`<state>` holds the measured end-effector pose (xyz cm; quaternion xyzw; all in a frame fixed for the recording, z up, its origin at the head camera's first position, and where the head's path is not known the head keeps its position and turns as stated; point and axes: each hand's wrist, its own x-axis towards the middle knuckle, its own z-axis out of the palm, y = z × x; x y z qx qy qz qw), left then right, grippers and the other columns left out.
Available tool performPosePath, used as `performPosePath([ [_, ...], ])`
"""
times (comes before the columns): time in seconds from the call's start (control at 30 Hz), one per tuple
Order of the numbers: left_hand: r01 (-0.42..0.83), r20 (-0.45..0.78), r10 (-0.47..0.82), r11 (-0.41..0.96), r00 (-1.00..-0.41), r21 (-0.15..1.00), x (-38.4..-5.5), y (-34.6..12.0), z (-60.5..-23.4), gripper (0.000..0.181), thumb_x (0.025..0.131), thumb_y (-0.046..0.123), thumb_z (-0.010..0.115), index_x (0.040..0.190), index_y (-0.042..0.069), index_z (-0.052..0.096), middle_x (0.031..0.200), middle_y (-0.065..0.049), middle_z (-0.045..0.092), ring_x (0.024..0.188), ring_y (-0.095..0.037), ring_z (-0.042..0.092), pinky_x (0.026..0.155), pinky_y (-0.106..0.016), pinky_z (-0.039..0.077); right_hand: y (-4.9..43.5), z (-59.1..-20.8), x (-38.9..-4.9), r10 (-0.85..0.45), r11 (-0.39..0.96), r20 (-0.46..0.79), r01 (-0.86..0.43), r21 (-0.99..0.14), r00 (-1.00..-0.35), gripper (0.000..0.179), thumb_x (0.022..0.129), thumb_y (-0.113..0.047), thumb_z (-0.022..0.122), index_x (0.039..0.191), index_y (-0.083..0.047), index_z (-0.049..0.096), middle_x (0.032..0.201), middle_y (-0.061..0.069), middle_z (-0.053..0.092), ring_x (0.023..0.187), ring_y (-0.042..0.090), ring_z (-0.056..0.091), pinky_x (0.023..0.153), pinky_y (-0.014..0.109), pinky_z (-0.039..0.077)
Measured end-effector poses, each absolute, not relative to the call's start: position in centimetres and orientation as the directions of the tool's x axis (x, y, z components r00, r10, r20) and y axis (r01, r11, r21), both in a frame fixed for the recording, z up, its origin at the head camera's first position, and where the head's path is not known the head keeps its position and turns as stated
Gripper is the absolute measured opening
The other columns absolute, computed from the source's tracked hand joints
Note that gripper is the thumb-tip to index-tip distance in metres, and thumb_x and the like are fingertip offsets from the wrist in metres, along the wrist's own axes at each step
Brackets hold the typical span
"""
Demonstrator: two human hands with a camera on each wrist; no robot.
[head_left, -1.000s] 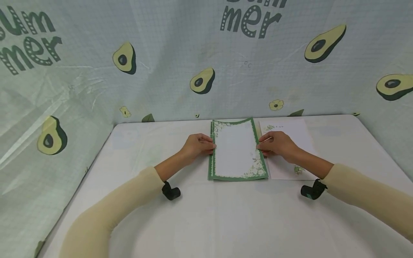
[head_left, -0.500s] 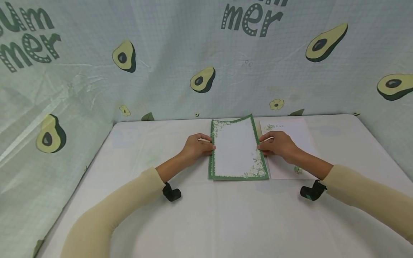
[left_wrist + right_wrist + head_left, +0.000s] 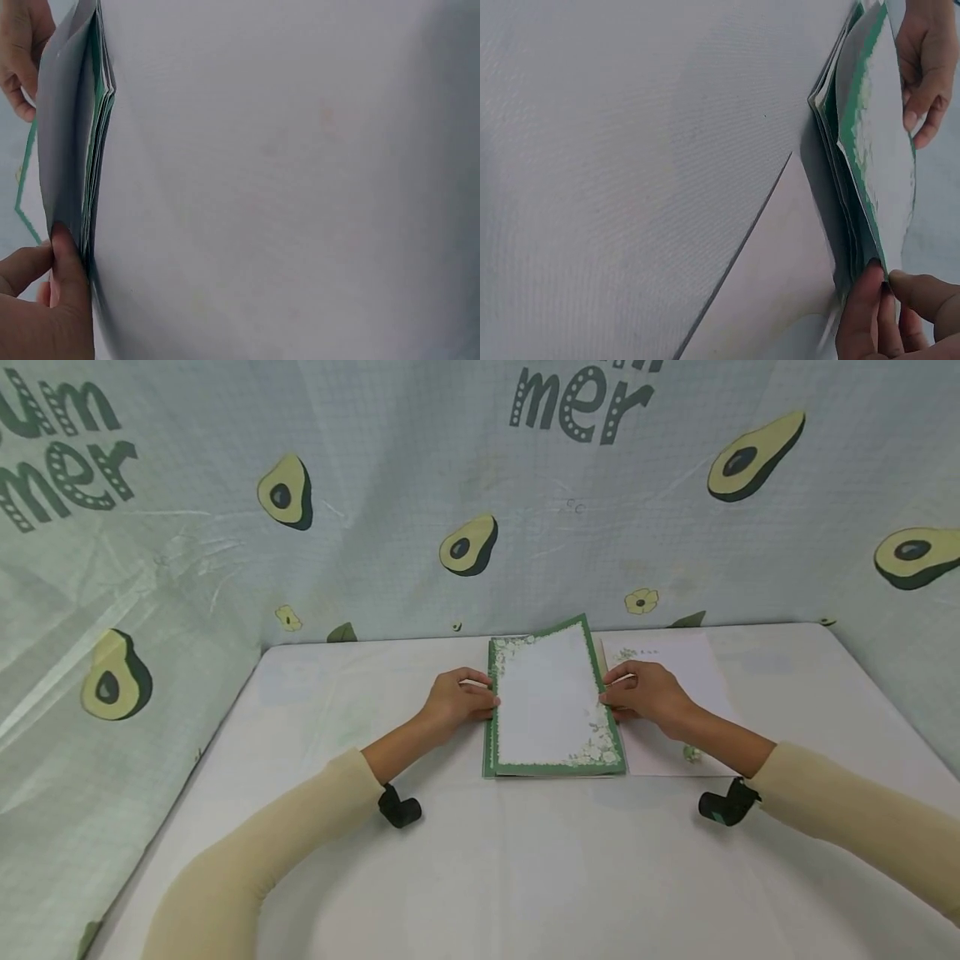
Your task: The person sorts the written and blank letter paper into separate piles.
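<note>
In the head view the left hand (image 3: 456,700) and right hand (image 3: 642,693) pinch opposite edges of a green-bordered sheet (image 3: 551,702) between them, a pale sheet (image 3: 692,670) lying flat beneath the right hand. The left wrist view shows finger and thumb on the sheet's edge, stacked sheets (image 3: 99,142) just beside them. In the right wrist view thumb and fingers clasp the other edge, the stack near the fingertips.

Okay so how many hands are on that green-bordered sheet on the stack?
2. The left hand holds the green-bordered sheet at its left edge, and the right hand pinches its right edge. No other hand shows, and none seems hidden.
</note>
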<state>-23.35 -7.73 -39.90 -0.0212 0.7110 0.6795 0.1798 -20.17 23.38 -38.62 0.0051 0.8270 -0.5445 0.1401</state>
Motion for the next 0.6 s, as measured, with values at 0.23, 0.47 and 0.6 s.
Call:
performPosePath([
  [0.23,-0.244,-0.256,0.228,0.080,-0.939,0.966,-23.2,-7.5,-39.7,0.032,0.089,-0.013,0.071,0.120,-0.010,0.063,0.093,-0.009,0.066,0.075,-0.013,0.071,0.075,-0.029,0.064,23.4,-39.5,-20.2,-0.130,0.469,-0.162,0.083,-0.879,-0.978,0.031,0.096,-0.008,0.072,0.121,0.006,0.061,0.112,0.017,0.063,0.083,0.011,0.068,0.076,0.022,0.062],
  [0.47,-0.196,-0.218,0.233,0.115,-0.948,0.974,-23.3,-7.4,-39.9,0.029,0.089,-0.011,0.072,0.117,-0.010,0.066,0.094,-0.009,0.063,0.073,-0.013,0.068,0.072,-0.026,0.062,23.3,-39.9,-20.2,-0.141,0.470,-0.158,0.075,-0.880,-0.977,0.029,0.095,-0.006,0.072,0.120,0.006,0.062,0.105,0.013,0.069,0.083,0.010,0.069,0.076,0.022,0.062],
  [0.6,-0.182,-0.205,0.236,0.116,-0.950,0.976,-23.2,-7.5,-39.8,0.028,0.091,-0.008,0.071,0.118,-0.011,0.065,0.097,-0.010,0.066,0.077,-0.012,0.069,0.076,-0.026,0.062,23.2,-39.9,-20.3,-0.155,0.466,-0.178,0.087,-0.881,-0.972,0.031,0.096,-0.007,0.071,0.122,0.007,0.061,0.108,0.016,0.067,0.084,0.011,0.069,0.078,0.023,0.062],
])
